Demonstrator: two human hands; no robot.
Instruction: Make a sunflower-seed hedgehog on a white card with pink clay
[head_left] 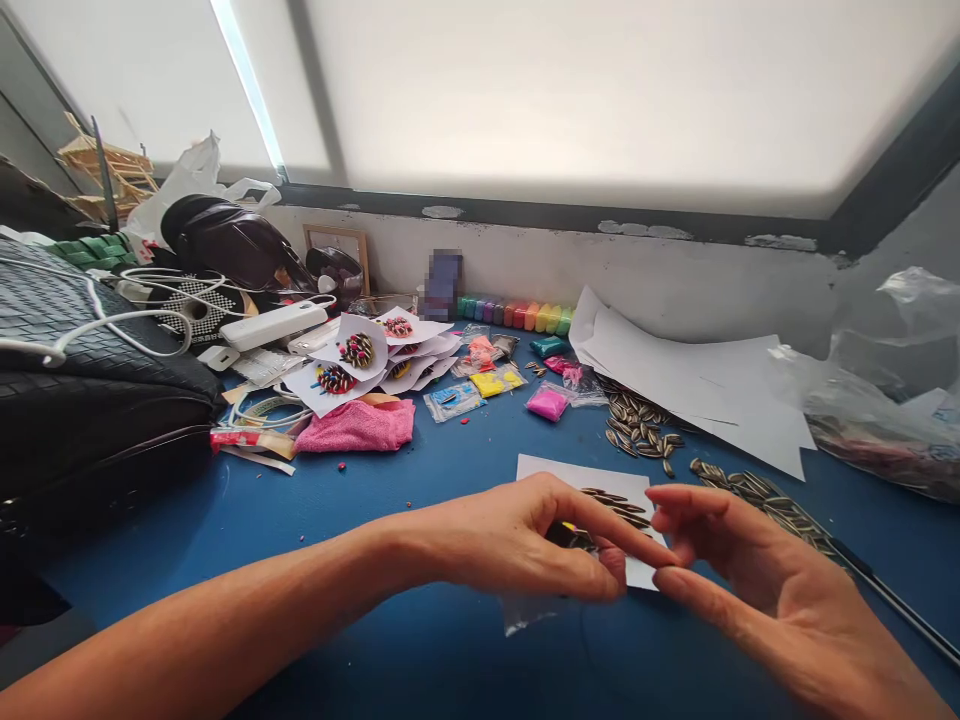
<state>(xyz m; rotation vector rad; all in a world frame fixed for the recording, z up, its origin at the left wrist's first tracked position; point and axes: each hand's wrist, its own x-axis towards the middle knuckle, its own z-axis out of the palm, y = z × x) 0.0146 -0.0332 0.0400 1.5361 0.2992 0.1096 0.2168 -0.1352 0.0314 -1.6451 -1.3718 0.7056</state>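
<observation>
My left hand (536, 535) reaches over a small white paper sheet (544, 468), its index finger and thumb stretched to the right. On the sheet lie striped sunflower seeds (615, 505) in a fan, with a bit of yellow showing beside my left fingers. My right hand (772, 590) is to the right, thumb and index finger apart. Its thumb touches or nearly touches my left index fingertip; nothing shows between them. Below my left hand a clear plastic bag (529, 612) lies partly hidden. My left palm and curled fingers are partly out of sight.
Loose sunflower seeds (637, 425) lie beyond the sheet, near large white papers (675, 375). Clay packets, one of them pink (547, 402), lie mid-table. Finished seed pieces on paper (358, 350) stack behind a pink cloth (356, 425). A black bag (97, 390) stands left, a plastic bag (885, 420) right.
</observation>
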